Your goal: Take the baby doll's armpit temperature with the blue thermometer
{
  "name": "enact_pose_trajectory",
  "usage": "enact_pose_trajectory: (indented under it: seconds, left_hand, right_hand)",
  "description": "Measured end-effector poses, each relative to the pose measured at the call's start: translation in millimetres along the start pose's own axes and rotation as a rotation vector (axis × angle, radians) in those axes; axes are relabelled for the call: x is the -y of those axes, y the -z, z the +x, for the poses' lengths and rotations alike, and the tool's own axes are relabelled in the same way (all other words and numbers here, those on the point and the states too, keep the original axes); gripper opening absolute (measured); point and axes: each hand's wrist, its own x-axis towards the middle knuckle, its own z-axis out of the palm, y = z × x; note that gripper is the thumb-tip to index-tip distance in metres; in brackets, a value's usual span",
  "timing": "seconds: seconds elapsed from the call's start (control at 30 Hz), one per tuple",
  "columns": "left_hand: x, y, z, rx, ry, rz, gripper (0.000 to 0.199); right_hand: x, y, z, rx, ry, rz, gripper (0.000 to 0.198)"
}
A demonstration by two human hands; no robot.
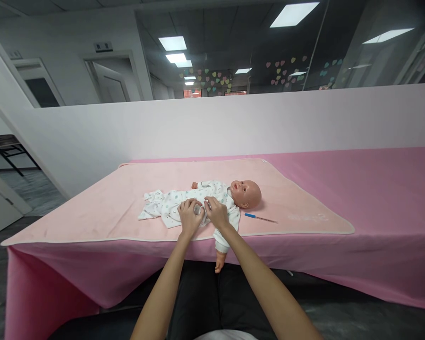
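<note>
A baby doll (pixel 246 194) lies on its back, head to the right, in white clothes (pixel 173 200) with a small print. Over its chest, my left hand (pixel 190 216) is closed in a pinch on the front of the clothes. My right hand (pixel 216 212) pinches the cloth close beside it, fingertips nearly meeting the left ones. What exactly lies between the fingertips is too small to make out. The doll's near arm (pixel 220 259) hangs over the table's front edge. A thin stick with a blue end (pixel 250 215), resembling a thermometer, lies beside the head.
Under the doll is a peach blanket (pixel 102 203) with a pale border. It covers part of a table draped in a pink cloth (pixel 382 198). A white wall (pixel 233 127) with glass above it runs along the table's back.
</note>
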Motion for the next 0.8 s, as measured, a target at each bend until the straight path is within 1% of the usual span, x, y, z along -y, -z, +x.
enact_pose_trajectory:
  seconds: [0.17, 0.27, 0.47, 0.63, 0.7, 0.8]
  left_hand:
    - [-1, -1, 0, 0.027, 0.000, 0.010, 0.004]
    - [0, -1, -1, 0.013, -0.004, 0.025, 0.015]
    - [11, -6, -2, -0.087, 0.106, -0.013, 0.027]
    - [15, -6, 0, -0.113, 0.187, -0.143, 0.030]
    - [14, -4, 1, -0.098, 0.194, -0.169, 0.025]
    - [12, -1, 1, -0.040, 0.189, -0.202, 0.011]
  right_hand:
    - [0, -2, 0, -0.018, -0.072, -0.112, 0.028]
    - [1, 0, 0, -0.052, -0.109, -0.153, 0.029]
    - [4, 4, 2, -0.103, -0.177, -0.167, 0.030]
    - [3, 3, 3, -0.143, -0.200, -0.144, 0.029]
    - [2, 2, 3, -0.149, -0.203, -0.150, 0.029]
    - [1, 1, 2, -0.140, -0.228, -0.164, 0.028]
